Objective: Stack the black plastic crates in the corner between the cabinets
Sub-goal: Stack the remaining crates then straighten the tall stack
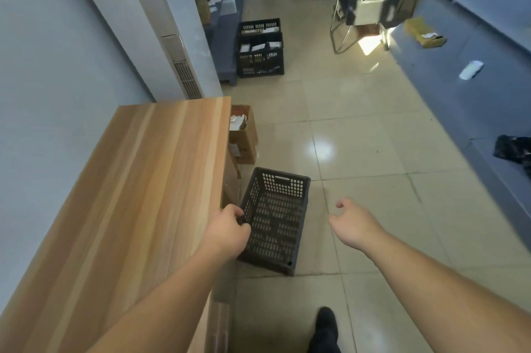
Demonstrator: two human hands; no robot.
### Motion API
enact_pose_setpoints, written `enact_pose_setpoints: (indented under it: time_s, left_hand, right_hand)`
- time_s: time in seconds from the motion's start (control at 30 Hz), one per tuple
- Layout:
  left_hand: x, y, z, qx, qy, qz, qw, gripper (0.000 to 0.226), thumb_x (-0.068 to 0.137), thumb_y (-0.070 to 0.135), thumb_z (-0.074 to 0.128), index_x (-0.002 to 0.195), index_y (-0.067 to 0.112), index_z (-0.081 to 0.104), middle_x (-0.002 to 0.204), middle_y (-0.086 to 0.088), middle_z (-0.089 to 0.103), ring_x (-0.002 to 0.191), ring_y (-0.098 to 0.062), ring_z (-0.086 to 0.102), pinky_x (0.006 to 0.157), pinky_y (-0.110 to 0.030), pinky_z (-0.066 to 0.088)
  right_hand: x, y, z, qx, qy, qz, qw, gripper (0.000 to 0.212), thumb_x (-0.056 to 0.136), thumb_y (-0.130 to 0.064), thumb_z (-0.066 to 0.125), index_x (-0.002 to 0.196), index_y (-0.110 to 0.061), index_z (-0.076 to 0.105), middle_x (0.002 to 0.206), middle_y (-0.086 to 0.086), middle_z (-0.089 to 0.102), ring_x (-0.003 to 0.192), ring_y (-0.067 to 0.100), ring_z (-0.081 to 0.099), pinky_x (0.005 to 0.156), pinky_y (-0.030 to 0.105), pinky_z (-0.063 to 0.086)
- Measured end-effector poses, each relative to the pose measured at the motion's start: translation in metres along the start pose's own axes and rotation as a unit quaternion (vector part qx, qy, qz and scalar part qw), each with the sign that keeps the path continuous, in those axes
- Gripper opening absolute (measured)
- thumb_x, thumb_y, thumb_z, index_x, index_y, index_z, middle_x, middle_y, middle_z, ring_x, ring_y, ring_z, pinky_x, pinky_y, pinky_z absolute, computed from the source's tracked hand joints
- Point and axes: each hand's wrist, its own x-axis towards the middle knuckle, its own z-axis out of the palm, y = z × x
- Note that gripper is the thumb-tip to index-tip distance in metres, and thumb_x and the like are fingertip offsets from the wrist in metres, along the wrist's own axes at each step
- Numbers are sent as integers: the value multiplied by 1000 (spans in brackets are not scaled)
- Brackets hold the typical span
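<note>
My left hand (228, 227) grips the empty black perforated plastic crate (274, 222) by its rim, fingertips hidden; my right hand (349, 222) hangs loosely curled, empty.

Two bare forearms, no sleeves in view, one black shoe (325, 321) (toe forward), dark trouser leg (323, 345)

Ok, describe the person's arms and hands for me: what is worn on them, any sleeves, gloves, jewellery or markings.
Both arms are bare up to the bottom edge of the picture; no sleeve shows. The left hand and the right hand have no gloves, and no watch, band or ring is visible. No markings can be made out. The fingers are partly hidden, so a ring there cannot be ruled out.
</note>
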Motion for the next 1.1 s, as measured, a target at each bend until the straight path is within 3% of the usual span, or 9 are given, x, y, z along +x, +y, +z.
enact_pose_setpoints:
  time_s: [0.13,0.37,0.6,0.87,0.97,1.1]
  left_hand:
    - [31,25,3,33,-4,-20,999,45,104,25,60,148,20,52,152,-3,49,123,-22,61,86,-25,52]
    - [90,44,-3,63,-29,-37,997,47,105,27,60,150,21,50,152,-3,47,128,-23,58,94,-28,52]
    - [180,45,5,70,-99,-25,992,49,104,31,59,151,22,48,148,-1,46,126,-24,57,105,-40,56]
    - [285,22,33,76,-173,-52,981,49,105,30,58,152,22,46,153,-4,43,127,-26,58,109,-43,56]
    - [317,11,50,73,-196,-84,974,49,105,31,59,151,21,46,152,-5,43,125,-29,59,108,-47,56]
    - [351,-6,85,69,-211,-114,968,48,105,34,59,150,21,48,149,-6,44,121,-29,60,104,-45,57]
  right_hand:
    - [48,-3,-19,-23,-16,7,1000,55,98,-30,55,149,-12,47,139,16,62,125,34,60,97,31,46]
    - [112,-27,-23,-47,-43,8,998,52,99,-30,53,147,-12,48,129,17,68,118,33,63,91,31,47]
    - [172,-53,6,-27,-64,50,996,53,99,-30,53,147,-11,48,131,17,67,118,32,63,89,29,46]
    - [245,-67,53,-1,-88,106,990,54,101,-26,52,152,-9,43,148,14,56,130,33,57,96,29,45]
    - [270,-65,68,-4,-100,113,989,50,102,-27,51,150,-11,44,144,13,58,124,31,59,87,28,43]
    - [308,-49,90,-1,-119,109,987,41,101,-27,52,140,-12,51,127,13,65,96,25,55,81,28,43]
